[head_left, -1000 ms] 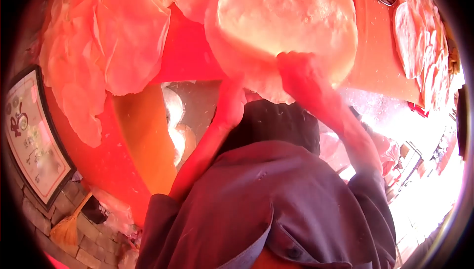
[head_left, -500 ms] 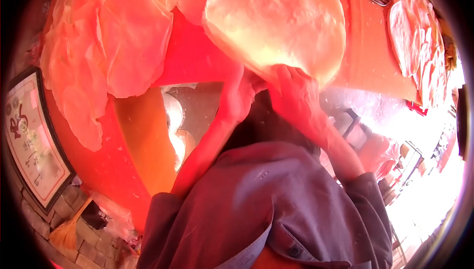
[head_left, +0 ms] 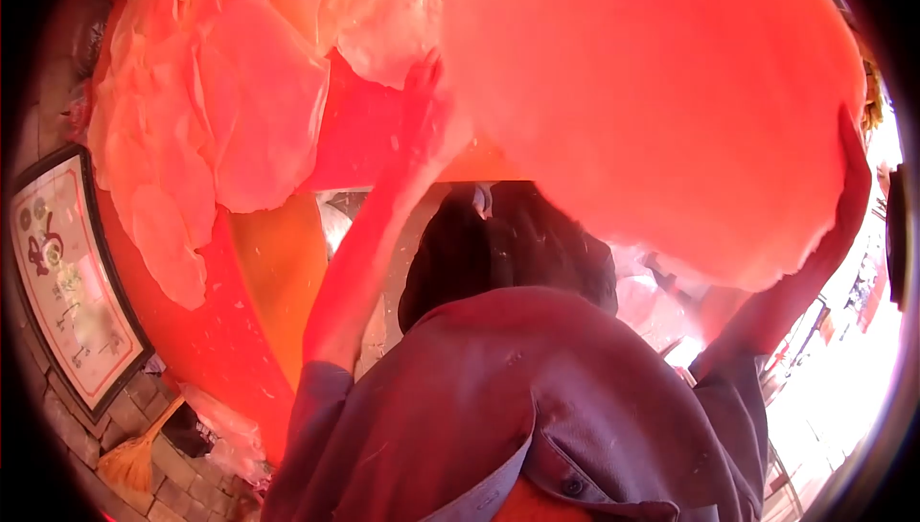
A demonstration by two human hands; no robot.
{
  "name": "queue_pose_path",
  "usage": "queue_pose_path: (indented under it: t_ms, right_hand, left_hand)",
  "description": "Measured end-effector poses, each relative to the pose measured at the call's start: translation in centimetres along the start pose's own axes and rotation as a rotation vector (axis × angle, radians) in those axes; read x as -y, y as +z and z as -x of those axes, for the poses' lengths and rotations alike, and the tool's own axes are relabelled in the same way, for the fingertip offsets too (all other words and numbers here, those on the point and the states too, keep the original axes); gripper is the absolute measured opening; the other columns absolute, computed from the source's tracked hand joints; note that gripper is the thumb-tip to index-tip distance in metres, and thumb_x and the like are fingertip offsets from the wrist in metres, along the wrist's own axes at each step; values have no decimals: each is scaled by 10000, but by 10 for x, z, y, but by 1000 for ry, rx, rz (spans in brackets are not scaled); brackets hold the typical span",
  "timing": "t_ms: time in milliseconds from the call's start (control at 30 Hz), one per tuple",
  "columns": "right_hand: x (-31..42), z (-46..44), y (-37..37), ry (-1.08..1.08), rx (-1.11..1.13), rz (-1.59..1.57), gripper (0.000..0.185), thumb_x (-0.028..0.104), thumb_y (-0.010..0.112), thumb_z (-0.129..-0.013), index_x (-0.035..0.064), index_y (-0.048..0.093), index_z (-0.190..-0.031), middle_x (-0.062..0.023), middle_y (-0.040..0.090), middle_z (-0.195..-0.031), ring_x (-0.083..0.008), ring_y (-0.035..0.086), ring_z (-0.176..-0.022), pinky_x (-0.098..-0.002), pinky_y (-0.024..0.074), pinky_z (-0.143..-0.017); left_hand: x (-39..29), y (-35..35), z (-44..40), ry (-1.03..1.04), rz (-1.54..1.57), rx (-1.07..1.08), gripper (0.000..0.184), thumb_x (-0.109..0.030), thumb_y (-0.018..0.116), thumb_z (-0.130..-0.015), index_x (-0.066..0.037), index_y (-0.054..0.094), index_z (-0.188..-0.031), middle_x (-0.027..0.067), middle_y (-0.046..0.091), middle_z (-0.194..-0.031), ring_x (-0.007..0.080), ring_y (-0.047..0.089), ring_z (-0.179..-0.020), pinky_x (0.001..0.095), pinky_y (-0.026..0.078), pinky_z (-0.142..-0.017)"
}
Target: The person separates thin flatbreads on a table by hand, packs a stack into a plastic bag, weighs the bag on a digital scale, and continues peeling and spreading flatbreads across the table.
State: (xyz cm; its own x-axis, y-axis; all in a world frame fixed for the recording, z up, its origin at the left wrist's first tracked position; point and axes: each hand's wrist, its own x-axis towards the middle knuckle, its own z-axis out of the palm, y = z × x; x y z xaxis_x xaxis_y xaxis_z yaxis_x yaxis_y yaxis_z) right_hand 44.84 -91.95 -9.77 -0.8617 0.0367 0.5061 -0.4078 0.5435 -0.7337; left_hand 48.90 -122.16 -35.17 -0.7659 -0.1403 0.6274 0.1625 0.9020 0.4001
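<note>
A large, thin, round flatbread (head_left: 661,100) is lifted up close to the camera, spread between my two hands, and fills the upper right of the view. My left hand (head_left: 429,124) is at its left edge, with the fingers pointing up and partly hidden. At the far right edge is my right hand (head_left: 851,172), its thumb side against the flatbread and most fingers hidden behind it. On the left, a pile of similar thin flatbreads (head_left: 259,110) lies in loose, overlapping layers and hangs over the table's edge.
The red-covered table (head_left: 359,134) runs across in front of me. A framed sign (head_left: 77,278) leans at the left. A straw broom (head_left: 134,455) and plastic bags (head_left: 225,426) lie on the brick paving (head_left: 177,484). Bright glare washes out the right side.
My hands have moved far apart, the left to the left and upward, the right to the far right. The flatbread has risen toward the camera and now hides the rack and the right-hand pile.
</note>
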Motion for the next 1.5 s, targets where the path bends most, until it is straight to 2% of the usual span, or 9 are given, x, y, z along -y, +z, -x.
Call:
queue_pose_path:
  t_ms: [133, 200, 333, 433, 500, 733, 900, 1067, 1500]
  right_hand:
    - [-21, -36, -32, 570, -491, 487, 354, 123, 478, -959, -64, 532, -1254, -208, 545, -1279, -217, 538, -1189, -309, 427, -1000]
    - [-22, -23, -71, 365, -114, -121, 418, 206, 514, -951, -58, 517, -1275, -193, 561, -1259, -222, 557, -1153, -302, 424, -984]
    - [-99, -53, -148, -53, 247, 284, 494, 284, 561, -931, -45, 505, -1295, -195, 562, -1253, -217, 556, -1147, -302, 414, -982]
    - [-128, -102, -160, 783, -70, -61, 489, 284, 578, -926, -33, 512, -1292, -172, 566, -1260, -222, 549, -1163, -297, 416, -977]
    - [-136, -122, -166, 612, 3, 480, 459, 263, 571, -933, 3, 514, -1307, -139, 591, -1235, -207, 546, -1168, -298, 407, -992]
    - [-60, -137, -87, 9, 253, 564, 357, 185, 583, -871, 45, 580, -1199, -131, 636, -1097, -229, 602, -993, -318, 461, -837]
    - [-39, -15, 53, -358, 682, 506, 325, 121, 606, -813, 33, 609, -1126, -141, 658, -1001, -262, 625, -881, -348, 480, -742]
    - [-93, 80, 122, -373, 1094, 446, 299, 58, 628, -755, 22, 639, -1052, -150, 680, -905, -294, 648, -769, -378, 498, -648]
    - [-67, 115, 130, -304, 730, 171, 45, 29, 570, -714, 74, 569, -713, -126, 548, -640, -325, 573, -659, -432, 466, -576]
  left_hand:
    - [17, -20, -29, 297, -145, 468, 235, -114, 586, -796, -45, 603, -1020, 145, 582, -1105, 322, 553, -1072, 437, 459, -902]
    - [19, -20, -36, 360, -66, 423, 157, -82, 603, -803, -45, 612, -956, 130, 623, -998, 325, 595, -957, 419, 494, -780]
    - [10, -35, -79, 173, 48, 459, 154, -52, 601, -790, -58, 606, -944, 119, 636, -935, 312, 621, -847, 390, 514, -702]
    - [-4, -42, -100, 243, 18, 367, 179, -33, 604, -762, -68, 602, -938, 112, 630, -863, 302, 616, -781, 383, 512, -639]
    - [-31, -44, -85, 259, 81, 412, 175, -29, 604, -744, -68, 590, -915, 109, 619, -842, 295, 614, -766, 380, 509, -628]
    - [-109, -24, 7, 266, 267, 683, 194, -96, 644, -742, -57, 588, -924, 121, 609, -826, 297, 616, -783, 385, 513, -703]
    - [-96, -72, 41, -158, 196, 375, 318, -77, 675, -802, -9, 586, -1099, 142, 605, -963, 286, 601, -912, 347, 497, -768]
    - [-40, -78, 64, -1365, 863, 159, 344, -77, 577, -912, 0, 500, -1238, 106, 622, -1010, 168, 619, -889, 297, 525, -797]
    - [-28, -68, 72, -1420, 1426, 273, 217, -205, 526, -957, -77, 548, -1131, 89, 639, -1020, 195, 630, -897, 336, 514, -781]
